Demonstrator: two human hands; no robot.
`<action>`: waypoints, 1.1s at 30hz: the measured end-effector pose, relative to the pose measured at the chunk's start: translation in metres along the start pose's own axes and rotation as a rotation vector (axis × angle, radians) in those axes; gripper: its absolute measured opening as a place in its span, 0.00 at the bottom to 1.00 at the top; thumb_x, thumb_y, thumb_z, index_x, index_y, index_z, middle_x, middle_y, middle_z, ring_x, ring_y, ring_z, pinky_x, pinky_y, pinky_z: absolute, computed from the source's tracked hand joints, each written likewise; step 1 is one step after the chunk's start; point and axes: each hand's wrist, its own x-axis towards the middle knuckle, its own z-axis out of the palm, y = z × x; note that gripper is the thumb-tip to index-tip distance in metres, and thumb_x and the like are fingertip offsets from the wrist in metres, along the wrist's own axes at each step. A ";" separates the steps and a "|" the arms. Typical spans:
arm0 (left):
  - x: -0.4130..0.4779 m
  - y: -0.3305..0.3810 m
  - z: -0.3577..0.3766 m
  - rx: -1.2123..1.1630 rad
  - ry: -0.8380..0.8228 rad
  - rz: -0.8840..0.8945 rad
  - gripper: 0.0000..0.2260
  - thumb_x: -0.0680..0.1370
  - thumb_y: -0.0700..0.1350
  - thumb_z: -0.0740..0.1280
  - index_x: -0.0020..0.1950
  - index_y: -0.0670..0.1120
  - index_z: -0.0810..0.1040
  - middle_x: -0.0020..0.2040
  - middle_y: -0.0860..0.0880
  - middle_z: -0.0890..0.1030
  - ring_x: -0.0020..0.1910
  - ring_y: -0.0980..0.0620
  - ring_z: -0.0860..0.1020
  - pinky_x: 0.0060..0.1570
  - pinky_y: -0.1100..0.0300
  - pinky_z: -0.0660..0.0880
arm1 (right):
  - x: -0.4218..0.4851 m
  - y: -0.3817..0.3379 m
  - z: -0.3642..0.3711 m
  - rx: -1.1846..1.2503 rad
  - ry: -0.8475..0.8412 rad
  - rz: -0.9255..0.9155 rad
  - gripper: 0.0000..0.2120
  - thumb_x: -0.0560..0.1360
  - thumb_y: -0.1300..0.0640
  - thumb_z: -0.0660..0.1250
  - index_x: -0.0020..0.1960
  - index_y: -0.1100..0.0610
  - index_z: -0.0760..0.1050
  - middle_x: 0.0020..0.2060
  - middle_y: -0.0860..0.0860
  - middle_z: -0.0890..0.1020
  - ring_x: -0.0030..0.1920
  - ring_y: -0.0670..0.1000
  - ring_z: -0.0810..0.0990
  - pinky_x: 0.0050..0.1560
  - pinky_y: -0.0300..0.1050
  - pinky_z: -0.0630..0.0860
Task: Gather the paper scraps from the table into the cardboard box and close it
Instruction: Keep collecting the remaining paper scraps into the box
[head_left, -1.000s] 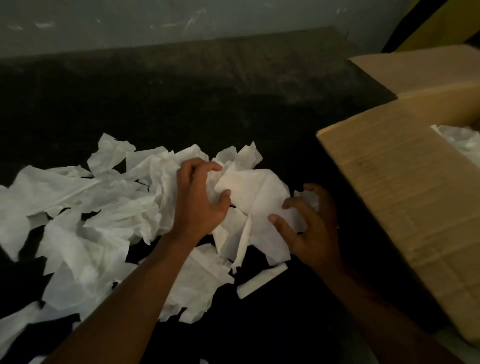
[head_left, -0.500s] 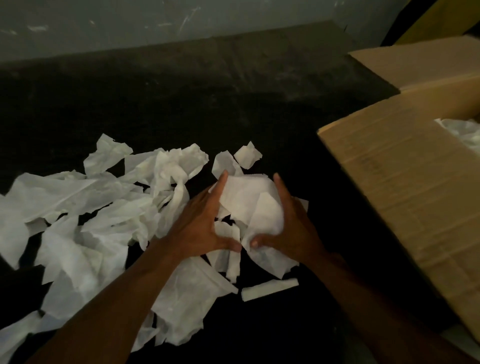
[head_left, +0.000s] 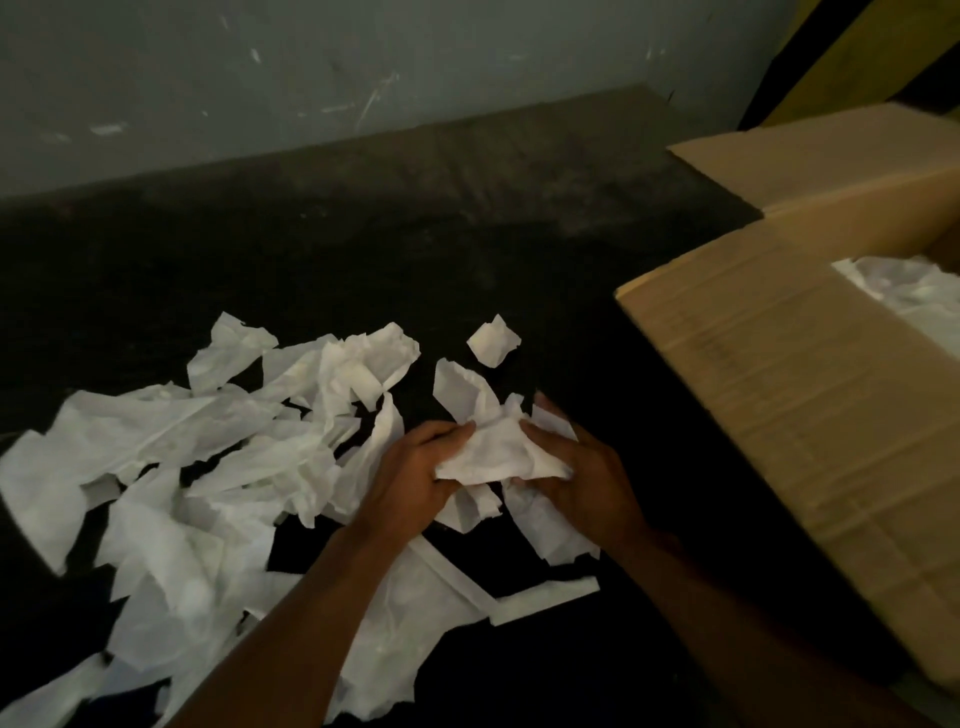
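Grip by left hand (head_left: 415, 467) and right hand (head_left: 587, 483): a paper bunch (head_left: 498, 457) is held.
Judged soft and light; best squeezed from both sides.

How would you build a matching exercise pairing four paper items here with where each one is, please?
Items:
1. long paper strip
2. white scraps at far right
3. crumpled bundle of scraps
4. small lone scrap

Places:
A. gripped between left hand and right hand
B. inside the cardboard box
C. on the table, beyond the hands
D. on the table, nearer the person

Pairs: 1-D, 2-B, 3-A, 4-C.
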 end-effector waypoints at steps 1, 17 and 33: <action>-0.001 0.002 0.000 -0.020 -0.003 -0.013 0.28 0.73 0.36 0.72 0.71 0.48 0.69 0.65 0.46 0.73 0.63 0.53 0.72 0.61 0.71 0.66 | -0.001 -0.002 -0.001 0.040 0.006 0.005 0.28 0.71 0.60 0.74 0.67 0.47 0.68 0.70 0.43 0.63 0.71 0.44 0.60 0.71 0.33 0.59; -0.009 0.095 -0.122 -0.227 0.169 -0.003 0.31 0.67 0.48 0.76 0.65 0.62 0.66 0.61 0.60 0.70 0.56 0.68 0.68 0.52 0.82 0.63 | 0.021 -0.109 -0.086 0.491 -0.103 0.129 0.21 0.70 0.48 0.71 0.61 0.43 0.71 0.54 0.39 0.78 0.53 0.34 0.77 0.50 0.25 0.72; 0.047 0.269 -0.160 -0.316 0.392 0.177 0.33 0.66 0.47 0.78 0.67 0.59 0.69 0.58 0.60 0.74 0.57 0.65 0.72 0.53 0.78 0.67 | 0.010 -0.135 -0.283 0.395 0.280 -0.156 0.25 0.63 0.46 0.75 0.59 0.50 0.80 0.45 0.40 0.85 0.46 0.41 0.83 0.44 0.36 0.80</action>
